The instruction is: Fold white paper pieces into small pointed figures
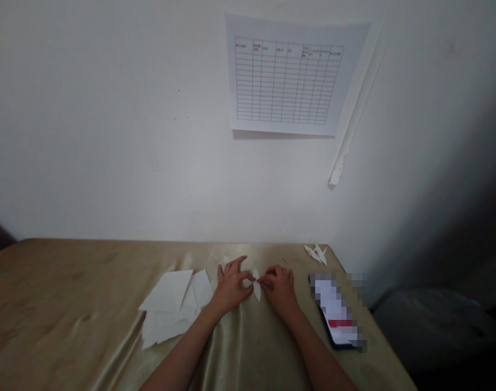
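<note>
A small strip of folded white paper (257, 292), pointed at its near end, lies between my hands on the gold cloth. My left hand (233, 285) pinches its left edge with thumb and index finger, the other fingers spread away. From the other side, the fingertips of my right hand (281, 288) pinch the same paper near its middle, the remaining fingers curled. Left of my left hand lies a loose pile of white paper sheets (166, 292). Small folded white paper pieces (316, 253) rest at the far right corner of the table.
A phone (333, 309) with a lit, partly blurred screen lies right of my right arm. The table's gold satin cloth (89, 293) has wrinkles. Behind it rises a white wall (109, 136) bearing a printed table sheet (288, 81). A dark shape (431, 320) stands beyond the right edge.
</note>
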`<state>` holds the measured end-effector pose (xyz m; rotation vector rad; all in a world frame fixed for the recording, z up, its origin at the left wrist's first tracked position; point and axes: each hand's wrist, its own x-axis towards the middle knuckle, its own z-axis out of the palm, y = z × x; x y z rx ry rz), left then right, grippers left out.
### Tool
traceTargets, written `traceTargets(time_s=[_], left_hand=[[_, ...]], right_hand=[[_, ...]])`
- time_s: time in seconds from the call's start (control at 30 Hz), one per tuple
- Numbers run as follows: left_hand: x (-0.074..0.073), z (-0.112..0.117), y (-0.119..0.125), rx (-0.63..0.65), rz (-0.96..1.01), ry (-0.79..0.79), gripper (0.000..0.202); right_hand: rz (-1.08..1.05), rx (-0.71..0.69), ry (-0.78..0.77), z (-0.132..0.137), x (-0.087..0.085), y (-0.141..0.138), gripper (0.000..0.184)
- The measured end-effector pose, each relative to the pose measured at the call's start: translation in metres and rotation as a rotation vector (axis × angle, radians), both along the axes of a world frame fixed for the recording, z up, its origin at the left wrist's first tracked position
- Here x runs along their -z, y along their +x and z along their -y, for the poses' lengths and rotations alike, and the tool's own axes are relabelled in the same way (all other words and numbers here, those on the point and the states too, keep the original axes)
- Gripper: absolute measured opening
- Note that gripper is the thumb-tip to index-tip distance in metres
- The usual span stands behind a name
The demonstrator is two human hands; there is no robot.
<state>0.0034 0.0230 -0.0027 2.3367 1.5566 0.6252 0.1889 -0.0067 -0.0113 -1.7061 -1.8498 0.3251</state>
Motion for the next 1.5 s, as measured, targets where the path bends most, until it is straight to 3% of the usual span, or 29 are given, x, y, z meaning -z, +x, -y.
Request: traceTargets(time_s=[0.3, 0.6, 0.73, 1.13, 1.33, 1.5], left_hand=[[-0.002, -0.001, -0.004, 0.057, -0.044, 0.06, 0.029], [-0.002, 0.001, -0.004, 0.046, -0.053, 0.141, 0.015], [-0.002, 0.001, -0.002, 0.029, -0.065, 0.159, 0.01], [0.001, -0.001, -0.005, 0.125, -0.061, 0.156, 0.027], [0.002, 0.002, 0.001, 0.039, -0.036, 0.171, 0.011], [0.004, -0.003, 0.0, -0.041, 0.04, 0.043, 0.005]], right_hand=[[-0.029, -0.022, -0.047, -0.002, 0.004, 0.002, 0.031], [0.014, -0.009, -0.087, -0.004, 0.001, 0.003, 0.025], [0.012, -0.033, -0.031, -0.001, -0.004, 0.004, 0.022], [0.011, -0.057, -0.016, 0.003, -0.009, 0.004, 0.02], [0.024, -0.055, -0.026, 0.003, -0.007, 0.004, 0.025], [0.086, -0.056, -0.029, 0.001, -0.004, 0.004, 0.026]])
